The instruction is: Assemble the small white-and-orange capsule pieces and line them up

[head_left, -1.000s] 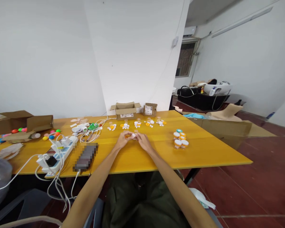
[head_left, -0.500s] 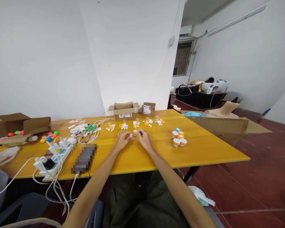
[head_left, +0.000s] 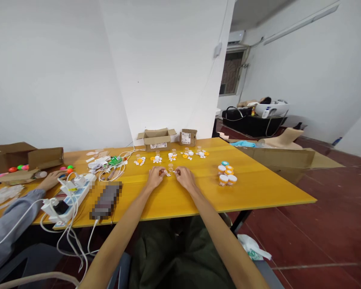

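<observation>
A small clear plastic cup (head_left: 170, 167) stands on the table just beyond the gap between my hands. My left hand (head_left: 155, 177) is closed, with a small white printed disc (head_left: 165, 171) pinched at its fingertips. Opposite it, my right hand (head_left: 185, 177) pinches a small whitish piece (head_left: 175, 171), too small to make out fully. Between them on the wood lies a loose white disc (head_left: 169, 174). Past my hands, a row of small piles holds white discs (head_left: 157, 159), orange lids (head_left: 207, 153) and clear cups.
Lidded jars (head_left: 223, 180) are grouped at the right. Two cardboard boxes (head_left: 157, 141) stand by the wall. Leftward are a power strip (head_left: 75, 198) with cables, a pixelated dark device (head_left: 106, 200) and coloured balls (head_left: 69, 171). Another person's hand (head_left: 51, 180) reaches in there.
The clear cup has left my right fingers and stands on the table. My right hand now pinches a small piece. Another person's sleeved arm has come in at the left.
</observation>
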A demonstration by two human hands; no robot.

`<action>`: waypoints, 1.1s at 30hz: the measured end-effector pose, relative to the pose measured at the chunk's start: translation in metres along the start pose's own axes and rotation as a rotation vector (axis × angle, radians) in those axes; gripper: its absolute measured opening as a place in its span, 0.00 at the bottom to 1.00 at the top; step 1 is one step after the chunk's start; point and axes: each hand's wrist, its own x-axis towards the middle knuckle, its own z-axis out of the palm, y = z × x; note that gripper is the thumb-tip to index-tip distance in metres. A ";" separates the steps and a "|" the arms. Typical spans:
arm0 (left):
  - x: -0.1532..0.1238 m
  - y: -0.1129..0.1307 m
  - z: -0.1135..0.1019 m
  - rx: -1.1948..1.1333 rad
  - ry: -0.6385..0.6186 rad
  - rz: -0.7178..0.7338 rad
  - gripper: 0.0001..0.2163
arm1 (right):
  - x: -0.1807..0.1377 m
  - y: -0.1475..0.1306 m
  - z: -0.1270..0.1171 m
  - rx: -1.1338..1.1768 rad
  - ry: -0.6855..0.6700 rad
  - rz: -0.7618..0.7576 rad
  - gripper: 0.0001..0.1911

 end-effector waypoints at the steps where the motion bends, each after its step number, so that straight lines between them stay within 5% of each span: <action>1: 0.000 0.000 0.000 0.000 0.000 0.002 0.08 | -0.001 -0.001 -0.001 -0.015 -0.007 -0.002 0.05; 14: -0.001 -0.012 -0.006 -0.256 0.015 -0.020 0.08 | 0.007 0.008 0.012 0.078 0.028 -0.022 0.16; 23: -0.011 -0.018 -0.022 -0.140 -0.080 0.034 0.15 | 0.007 0.009 0.021 0.007 -0.079 -0.270 0.35; 33: -0.012 -0.013 -0.023 -0.221 -0.116 0.049 0.16 | 0.015 0.007 0.020 0.102 -0.199 -0.321 0.30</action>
